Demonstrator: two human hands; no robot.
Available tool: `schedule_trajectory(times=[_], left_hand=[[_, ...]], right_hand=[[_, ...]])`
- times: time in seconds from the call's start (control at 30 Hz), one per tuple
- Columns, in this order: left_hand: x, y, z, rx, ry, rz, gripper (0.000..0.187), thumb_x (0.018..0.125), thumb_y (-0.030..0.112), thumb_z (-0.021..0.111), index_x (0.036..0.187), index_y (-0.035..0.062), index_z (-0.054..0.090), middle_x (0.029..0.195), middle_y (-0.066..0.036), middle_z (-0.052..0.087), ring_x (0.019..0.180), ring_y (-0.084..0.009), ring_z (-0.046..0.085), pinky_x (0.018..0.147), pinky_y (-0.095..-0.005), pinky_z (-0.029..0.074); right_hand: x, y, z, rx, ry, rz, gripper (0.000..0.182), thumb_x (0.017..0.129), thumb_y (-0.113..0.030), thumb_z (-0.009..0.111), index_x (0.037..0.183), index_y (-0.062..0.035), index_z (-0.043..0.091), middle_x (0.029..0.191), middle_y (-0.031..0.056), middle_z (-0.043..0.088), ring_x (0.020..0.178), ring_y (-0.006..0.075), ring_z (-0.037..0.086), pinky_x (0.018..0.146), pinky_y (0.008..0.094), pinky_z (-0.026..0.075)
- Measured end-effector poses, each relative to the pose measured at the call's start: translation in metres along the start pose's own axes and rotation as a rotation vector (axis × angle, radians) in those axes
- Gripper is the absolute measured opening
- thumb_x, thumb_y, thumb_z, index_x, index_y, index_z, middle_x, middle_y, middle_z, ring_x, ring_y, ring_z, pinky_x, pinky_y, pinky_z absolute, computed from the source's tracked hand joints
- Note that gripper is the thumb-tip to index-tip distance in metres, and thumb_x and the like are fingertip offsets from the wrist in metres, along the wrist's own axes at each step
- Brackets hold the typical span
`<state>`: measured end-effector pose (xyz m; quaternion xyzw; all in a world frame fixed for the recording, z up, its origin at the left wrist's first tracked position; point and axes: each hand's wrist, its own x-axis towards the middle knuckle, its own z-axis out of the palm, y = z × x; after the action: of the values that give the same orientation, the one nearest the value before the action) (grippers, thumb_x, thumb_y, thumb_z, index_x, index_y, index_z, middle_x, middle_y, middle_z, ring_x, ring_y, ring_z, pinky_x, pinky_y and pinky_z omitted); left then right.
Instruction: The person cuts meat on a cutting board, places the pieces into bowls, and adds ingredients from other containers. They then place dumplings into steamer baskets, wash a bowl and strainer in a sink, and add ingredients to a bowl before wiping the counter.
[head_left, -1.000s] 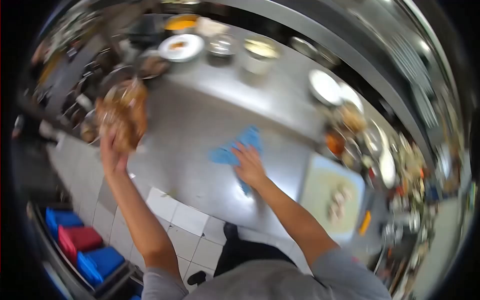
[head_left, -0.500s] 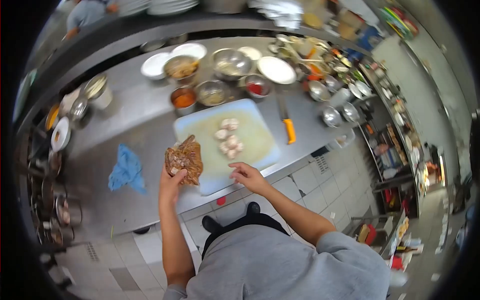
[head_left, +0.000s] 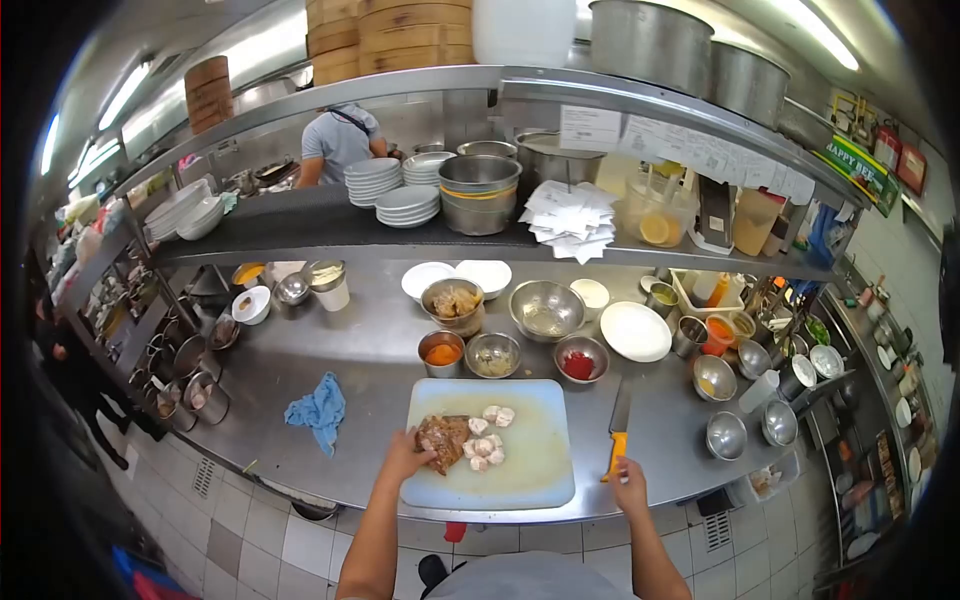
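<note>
Left hand has its fingers on a brown meat slab, left of centre on the cutting board, next to pale chunks; can't tell how tight. Right hand is half-curled at the orange-handled knife near the tabletop's front edge, can't tell if it's gripped.

The steel bench bears 1 board, with 1 cloth to its left, 1 knife to its right, and bowls and plates behind.
</note>
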<state>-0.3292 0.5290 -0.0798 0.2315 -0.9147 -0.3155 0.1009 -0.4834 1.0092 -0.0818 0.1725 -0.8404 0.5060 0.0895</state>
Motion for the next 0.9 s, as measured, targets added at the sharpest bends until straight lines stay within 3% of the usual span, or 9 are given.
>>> schedule_trajectory(times=[0.07, 0.13, 0.2, 0.23, 0.27, 0.43, 0.67, 0.8, 0.9], left_hand=[[-0.008, 0.031, -0.023, -0.113, 0.140, -0.110, 0.062, 0.070, 0.033, 0.085, 0.118, 0.0004, 0.064, 0.130, -0.027, 0.054, 0.121, -0.0422, 0.051, 0.103, -0.0432, 0.042], [-0.015, 0.033, -0.026, -0.057, 0.408, 0.140, 0.027, 0.079, 0.017, 0.079, 0.099, 0.0039, 0.065, 0.122, -0.024, 0.060, 0.120, -0.0391, 0.053, 0.098, -0.0461, 0.044], [-0.029, 0.066, -0.042, -0.144, 0.370, 0.118, 0.009, 0.085, 0.006, 0.068, 0.094, 0.0059, 0.064, 0.131, -0.019, 0.058, 0.121, -0.0311, 0.054, 0.089, -0.0392, 0.049], [-0.034, 0.056, -0.036, -0.285, 0.296, 0.060, 0.012, 0.087, 0.006, 0.066, 0.099, 0.0056, 0.064, 0.131, -0.016, 0.058, 0.117, -0.0271, 0.056, 0.086, -0.0368, 0.049], [-0.036, 0.050, -0.030, -0.422, 0.242, -0.012, 0.016, 0.089, 0.006, 0.063, 0.105, 0.0054, 0.064, 0.130, -0.013, 0.059, 0.113, -0.0230, 0.057, 0.083, -0.0343, 0.050], [-0.069, 0.154, 0.008, -0.685, 0.074, -0.165, 0.032, 0.091, 0.010, 0.060, 0.122, 0.0041, 0.059, 0.123, -0.007, 0.061, 0.099, -0.0146, 0.060, 0.078, -0.0293, 0.050], [-0.054, 0.249, 0.109, -0.700, -0.424, -0.007, 0.032, 0.092, 0.009, 0.062, 0.123, 0.0037, 0.060, 0.114, -0.005, 0.062, 0.087, -0.0107, 0.058, 0.072, -0.0240, 0.049], [-0.051, 0.280, 0.163, -0.585, -0.618, 0.167, 0.035, 0.089, 0.008, 0.066, 0.123, 0.0054, 0.060, 0.115, -0.007, 0.064, 0.087, -0.0115, 0.059, 0.072, -0.0250, 0.050], [-0.051, 0.296, 0.178, -0.530, -0.696, 0.149, 0.036, 0.089, 0.008, 0.068, 0.124, 0.0054, 0.060, 0.116, -0.006, 0.064, 0.084, -0.0101, 0.058, 0.072, -0.0247, 0.049]], right_hand=[[0.029, 0.050, -0.023, -0.227, 0.032, -0.050, 0.034, 0.077, -0.002, 0.065, 0.112, -0.0042, 0.065, 0.088, 0.0104, 0.062, 0.076, 0.0239, 0.058, 0.068, 0.0355, 0.049], [0.052, 0.088, -0.047, -0.249, 0.120, -0.038, 0.024, 0.080, -0.008, 0.061, 0.103, -0.0046, 0.068, 0.082, 0.0130, 0.061, 0.074, 0.0291, 0.056, 0.067, 0.0393, 0.046], [0.067, 0.100, -0.085, -0.370, 0.123, 0.014, 0.031, 0.078, -0.004, 0.058, 0.106, -0.0067, 0.069, 0.087, 0.0149, 0.064, 0.084, 0.0347, 0.058, 0.077, 0.0426, 0.047], [0.068, 0.118, -0.099, -0.462, 0.227, -0.091, 0.040, 0.075, -0.003, 0.060, 0.114, -0.0074, 0.067, 0.104, 0.0165, 0.066, 0.101, 0.0359, 0.059, 0.091, 0.0405, 0.046], [0.072, 0.102, -0.125, -0.464, 0.120, 0.152, 0.051, 0.074, -0.005, 0.064, 0.125, -0.0087, 0.062, 0.125, 0.0152, 0.061, 0.119, 0.0355, 0.053, 0.103, 0.0413, 0.041], [0.067, 0.129, -0.185, -0.912, 0.095, 0.408, 0.064, 0.076, -0.015, 0.073, 0.137, -0.0153, 0.053, 0.141, 0.0086, 0.051, 0.130, 0.0336, 0.044, 0.103, 0.0598, 0.034], [0.064, 0.150, -0.182, -0.715, 0.103, 0.288, 0.011, 0.077, -0.015, 0.072, 0.088, -0.0153, 0.074, 0.087, 0.0061, 0.064, 0.095, 0.0291, 0.061, 0.088, 0.0486, 0.045], [0.038, 0.133, -0.163, -0.508, -0.208, 0.130, 0.022, 0.077, -0.020, 0.074, 0.098, -0.0144, 0.073, 0.097, 0.0089, 0.066, 0.103, 0.0322, 0.060, 0.091, 0.0464, 0.045], [0.049, 0.085, -0.178, -0.447, -0.106, -0.184, 0.031, 0.078, -0.024, 0.077, 0.106, -0.0119, 0.070, 0.117, 0.0134, 0.062, 0.117, 0.0354, 0.054, 0.099, 0.0459, 0.042]])
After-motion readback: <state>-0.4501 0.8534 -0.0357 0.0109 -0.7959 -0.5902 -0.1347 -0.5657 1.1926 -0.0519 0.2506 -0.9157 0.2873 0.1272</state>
